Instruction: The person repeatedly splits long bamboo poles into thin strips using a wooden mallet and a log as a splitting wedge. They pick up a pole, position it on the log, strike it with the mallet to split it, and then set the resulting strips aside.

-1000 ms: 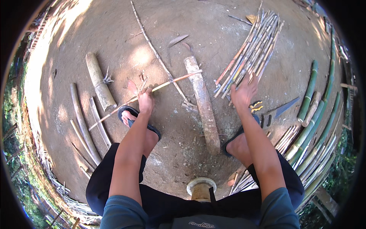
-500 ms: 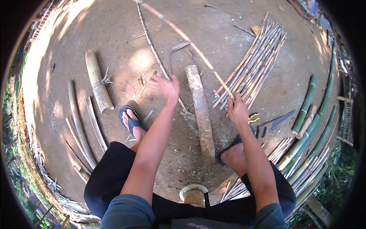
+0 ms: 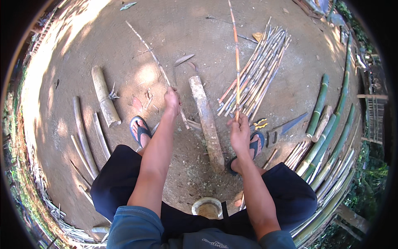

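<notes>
My left hand (image 3: 172, 101) is closed round a thin, pale knobbly stick (image 3: 148, 49), which slants from the far left down past my fist. In my right hand (image 3: 240, 132) a slim orange-tan bamboo stick (image 3: 237, 68) is gripped near its lower end and points away from me. Between the two hands lies a rough log (image 3: 206, 120) on the dirt. Just beyond my right hand rests a loose bundle of thin bamboo sticks (image 3: 265, 68).
A curved blade (image 3: 184, 60) lies beyond the log. By my right foot are a saw (image 3: 292, 123) and a yellow-handled tool (image 3: 260, 123). Green bamboo poles (image 3: 318, 106) line the right; a thick bamboo piece (image 3: 105, 95) and split lengths (image 3: 85, 135) lie left.
My left hand, open half a second ago, now grips the pale stick. The right hand has swung its bamboo stick from leaning left to nearly straight ahead and moved slightly left and nearer.
</notes>
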{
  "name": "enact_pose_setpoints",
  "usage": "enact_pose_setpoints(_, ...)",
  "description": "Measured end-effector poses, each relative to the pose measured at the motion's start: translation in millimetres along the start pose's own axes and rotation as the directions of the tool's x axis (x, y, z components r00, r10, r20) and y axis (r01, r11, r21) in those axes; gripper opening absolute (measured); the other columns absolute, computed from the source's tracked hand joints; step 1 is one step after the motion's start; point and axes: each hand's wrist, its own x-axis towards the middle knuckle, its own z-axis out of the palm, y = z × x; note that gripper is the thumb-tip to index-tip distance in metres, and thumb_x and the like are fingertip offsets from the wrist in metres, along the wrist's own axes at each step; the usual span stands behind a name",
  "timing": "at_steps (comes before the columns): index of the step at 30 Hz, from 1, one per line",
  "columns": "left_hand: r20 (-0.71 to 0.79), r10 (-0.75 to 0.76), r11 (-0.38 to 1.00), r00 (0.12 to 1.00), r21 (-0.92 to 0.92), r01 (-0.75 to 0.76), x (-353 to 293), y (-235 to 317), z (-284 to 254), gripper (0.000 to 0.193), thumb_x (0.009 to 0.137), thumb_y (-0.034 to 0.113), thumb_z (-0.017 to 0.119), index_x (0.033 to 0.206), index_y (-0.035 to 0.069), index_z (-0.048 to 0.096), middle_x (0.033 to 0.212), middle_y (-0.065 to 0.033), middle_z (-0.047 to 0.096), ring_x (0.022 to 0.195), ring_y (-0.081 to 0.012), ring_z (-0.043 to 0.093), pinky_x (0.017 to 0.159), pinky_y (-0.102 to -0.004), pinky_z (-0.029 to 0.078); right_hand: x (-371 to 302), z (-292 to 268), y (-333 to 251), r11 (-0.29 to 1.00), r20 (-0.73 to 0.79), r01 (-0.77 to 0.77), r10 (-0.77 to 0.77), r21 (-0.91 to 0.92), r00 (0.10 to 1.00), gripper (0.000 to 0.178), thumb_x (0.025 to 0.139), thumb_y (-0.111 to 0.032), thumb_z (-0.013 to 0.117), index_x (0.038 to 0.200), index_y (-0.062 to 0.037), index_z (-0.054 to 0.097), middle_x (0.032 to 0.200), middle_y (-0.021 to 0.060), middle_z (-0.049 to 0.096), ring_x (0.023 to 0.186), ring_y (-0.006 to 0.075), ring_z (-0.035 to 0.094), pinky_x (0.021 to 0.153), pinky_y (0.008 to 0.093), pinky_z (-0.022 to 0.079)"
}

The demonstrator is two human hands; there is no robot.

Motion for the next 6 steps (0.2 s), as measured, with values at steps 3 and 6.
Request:
enact_pose_setpoints(3,0.052,-0.018,0.988,0.998,-0.154,0.026,-81,39,44,0.035,0.103,0.04,0.031,0.092,0.009,0.042,0.058,0.002,0.033,0.045,-0.0131,0.031,0.041,-0.0317,0.029,-17,-2,-43,0.985,0.106,0.078,-0.095,0.154,0.99,0.044,0.1,-0.012,0.048,0.142,-0.0018,0.04,0.091,0.0092,0.066,0.081,0.0147,0.058,0.077,0.03,0.047)
enact_pose_setpoints(6,0.081,-0.012,0.952,0.997,-0.304,0.036,-155,45,65,0.036,0.104,0.043,0.029,0.088,0.013,0.039,0.057,0.0024,0.031,0.046,-0.0125,0.031,0.042,-0.0317,0.03,-36,-8,-76,0.98,0.208,0.153,-0.178,0.129,0.962,0.044,0.103,-0.015,0.047,0.144,-0.0013,0.04,0.105,0.0113,0.068,0.1,0.0176,0.063,0.091,0.0307,0.048)
